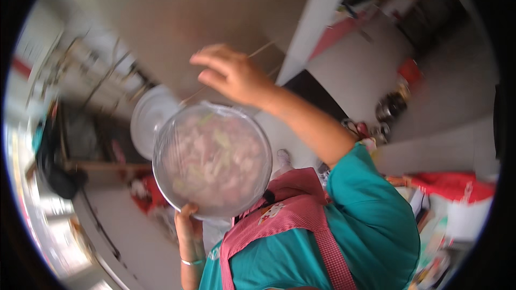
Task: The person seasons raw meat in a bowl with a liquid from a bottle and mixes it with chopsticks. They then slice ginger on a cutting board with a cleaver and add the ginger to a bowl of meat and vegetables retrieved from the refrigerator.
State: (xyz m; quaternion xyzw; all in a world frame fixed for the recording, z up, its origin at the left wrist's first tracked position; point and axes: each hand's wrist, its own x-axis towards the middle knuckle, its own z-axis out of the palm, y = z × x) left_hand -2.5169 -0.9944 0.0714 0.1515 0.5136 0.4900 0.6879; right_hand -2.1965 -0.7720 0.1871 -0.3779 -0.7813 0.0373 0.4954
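Observation:
My left hand (pixel 188 224) grips the lower left rim of a round metal bowl (pixel 264 180). Clear plastic wrap (pixel 236 123) stretches over its top. Under the film lie pale pinkish chunks, apparently raw meat (pixel 215 161), with light green pieces among them. My right hand (pixel 231 75) is raised just beyond the bowl's far rim, apart from it. Its fingers are extended, the thumb stands away from them, and nothing is in it. A broad brownish-grey panel (pixel 193 10), smeared by motion, rises behind that hand; I cannot tell whether the fingertips touch it.
A round white lid or basin (pixel 145 123) sits behind the bowl on the left. Farther left is a cluttered rack (pixel 86 64). On the floor at right stand a metal pot (pixel 389 106) and a red object (pixel 410 70). A dark mat (pixel 317 94) lies beyond my right forearm.

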